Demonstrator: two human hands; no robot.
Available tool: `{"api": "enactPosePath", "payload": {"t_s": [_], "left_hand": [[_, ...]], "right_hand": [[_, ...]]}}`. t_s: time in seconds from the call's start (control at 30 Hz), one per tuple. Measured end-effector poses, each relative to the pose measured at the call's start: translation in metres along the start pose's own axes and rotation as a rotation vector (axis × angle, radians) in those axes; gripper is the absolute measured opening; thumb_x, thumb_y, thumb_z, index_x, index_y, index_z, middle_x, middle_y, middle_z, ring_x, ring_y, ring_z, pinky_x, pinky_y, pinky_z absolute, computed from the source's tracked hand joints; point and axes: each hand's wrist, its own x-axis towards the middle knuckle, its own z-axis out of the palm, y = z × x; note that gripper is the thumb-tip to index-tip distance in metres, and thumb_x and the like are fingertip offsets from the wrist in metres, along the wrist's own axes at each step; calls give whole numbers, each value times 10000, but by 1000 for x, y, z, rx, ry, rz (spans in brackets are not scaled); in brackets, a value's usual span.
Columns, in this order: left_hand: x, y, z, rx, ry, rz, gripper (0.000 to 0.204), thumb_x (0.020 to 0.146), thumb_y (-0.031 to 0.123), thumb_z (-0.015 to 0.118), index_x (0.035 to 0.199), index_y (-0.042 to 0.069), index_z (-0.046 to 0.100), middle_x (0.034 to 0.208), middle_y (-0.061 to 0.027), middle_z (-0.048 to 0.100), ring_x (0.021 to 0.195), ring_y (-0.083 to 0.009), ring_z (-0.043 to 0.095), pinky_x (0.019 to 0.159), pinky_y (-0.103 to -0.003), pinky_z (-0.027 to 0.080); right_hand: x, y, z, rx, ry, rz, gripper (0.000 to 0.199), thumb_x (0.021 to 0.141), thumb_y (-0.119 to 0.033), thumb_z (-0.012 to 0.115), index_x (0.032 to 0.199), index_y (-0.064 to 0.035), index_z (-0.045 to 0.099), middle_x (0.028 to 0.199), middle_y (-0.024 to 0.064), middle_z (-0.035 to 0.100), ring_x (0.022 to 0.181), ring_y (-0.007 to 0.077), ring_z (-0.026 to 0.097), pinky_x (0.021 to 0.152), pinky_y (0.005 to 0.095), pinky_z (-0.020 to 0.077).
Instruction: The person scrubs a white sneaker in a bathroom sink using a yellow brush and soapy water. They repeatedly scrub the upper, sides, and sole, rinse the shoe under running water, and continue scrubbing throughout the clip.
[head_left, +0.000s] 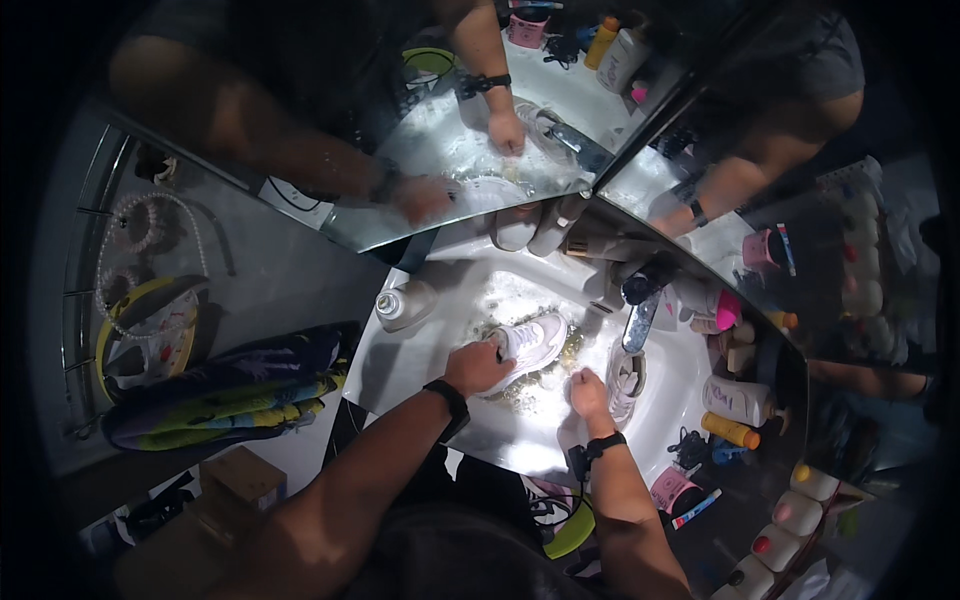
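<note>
A pale sneaker with light laces (532, 342) lies in a white washbasin (655, 435), over wet, foamy patches. My left hand (478, 368) is closed around its heel end, covering that part. To the right of this shoe, my right hand (588, 392) is curled closed just above the basin; what its fingers hold, if anything, is hidden. A second sneaker (627, 385) rests on the basin's right side, next to my right hand and below the tap (640, 318). Dark bands circle both wrists.
A white bottle (403, 304) stands at the basin's left corner. Along the right ledge are a pump bottle (738, 400), an orange-yellow bottle (730, 430) and a pink container (674, 490). Mirrors (480, 150) rise behind. A patterned towel (230, 395) hangs at left, near cardboard boxes (240, 480).
</note>
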Motion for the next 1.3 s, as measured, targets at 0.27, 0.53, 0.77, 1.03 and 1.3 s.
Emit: {"api": "enactPosePath", "payload": {"t_s": [0.27, 0.53, 0.77, 1.03, 1.3], "left_hand": [[23, -36, 5, -228, -8, -70, 552, 1017, 495, 592, 1260, 4, 660, 1077, -248, 762, 1047, -450, 714, 935, -523, 554], [16, -38, 39, -446, 137, -15, 486, 1070, 421, 517, 1033, -24, 709, 1017, -303, 726, 1005, -495, 683, 906, -550, 529], [13, -31, 47, -719, 125, -32, 533, 1087, 405, 504, 896, -45, 718, 874, -280, 718, 842, -493, 686, 815, -508, 554], [17, -31, 60, -829, -29, 6, 426, 1037, 337, 627, 976, -70, 736, 864, -191, 781, 835, -327, 756, 803, -442, 564], [12, -38, 24, -1486, -304, -297, 488, 1067, 376, 605, 1295, -46, 694, 1084, -130, 765, 975, -199, 711, 902, -334, 534]], "right_hand": [[-19, -26, 9, 187, 124, 136, 346, 1101, -245, 484, 1191, 35, 667, 1047, 315, 729, 998, 503, 700, 912, 522, 548], [-37, -110, -11, -239, 46, -367, 536, 1105, -319, 516, 1586, -83, 495, 1050, 261, 729, 827, 458, 728, 707, 562, 576], [-43, -119, 3, 16, -34, -496, 475, 1080, -304, 552, 1483, -61, 615, 895, 277, 732, 787, 474, 723, 727, 572, 577], [-5, -94, -13, -317, 67, -268, 558, 1106, -356, 490, 1621, -147, 439, 1068, 234, 746, 897, 447, 730, 777, 550, 577], [-26, -16, 17, 89, 299, 39, 405, 1091, -228, 511, 1416, 0, 591, 1019, 275, 753, 903, 468, 728, 797, 495, 569]]}}
